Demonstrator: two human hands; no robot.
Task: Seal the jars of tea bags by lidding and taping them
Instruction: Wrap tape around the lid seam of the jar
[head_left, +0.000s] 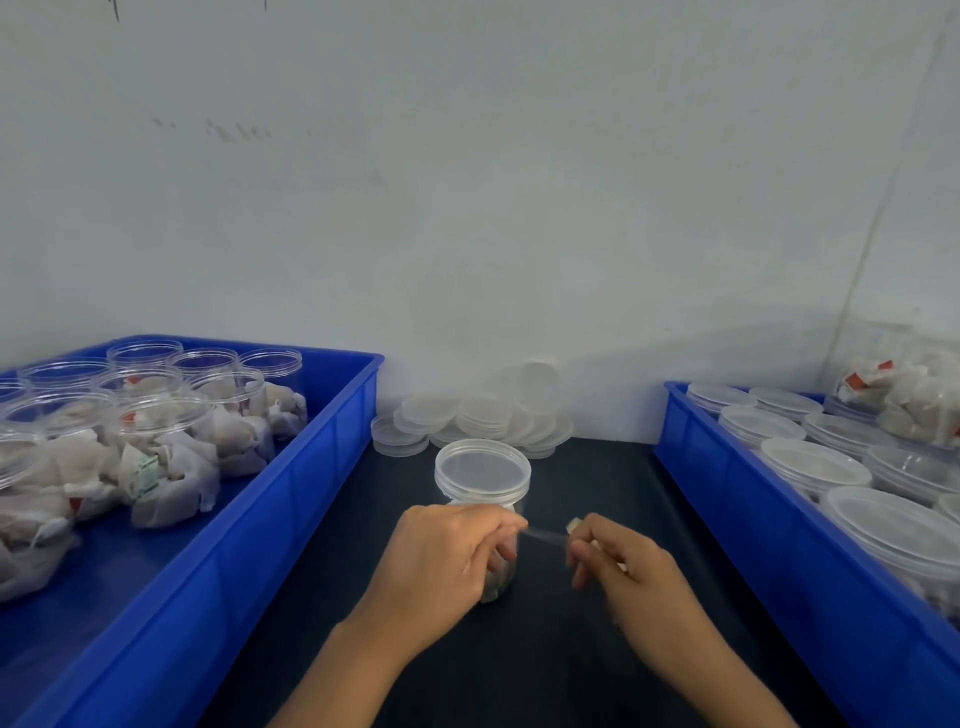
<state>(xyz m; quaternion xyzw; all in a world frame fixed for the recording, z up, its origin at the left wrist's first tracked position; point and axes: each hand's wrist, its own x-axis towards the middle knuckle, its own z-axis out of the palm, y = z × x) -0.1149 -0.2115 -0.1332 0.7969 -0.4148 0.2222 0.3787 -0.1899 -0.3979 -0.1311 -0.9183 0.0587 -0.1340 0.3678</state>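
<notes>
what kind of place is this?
Probably a small packing bench: blue bin of open jars of tea bags, loose lids stacked by the wall, lidded jars in another bin.

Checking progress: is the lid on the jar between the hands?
On. The clear lid caps the upright jar, and both hands stretch tape beside it.

No text can be read anywhere (the tea bags' (156, 467) tags are too blurred)
</notes>
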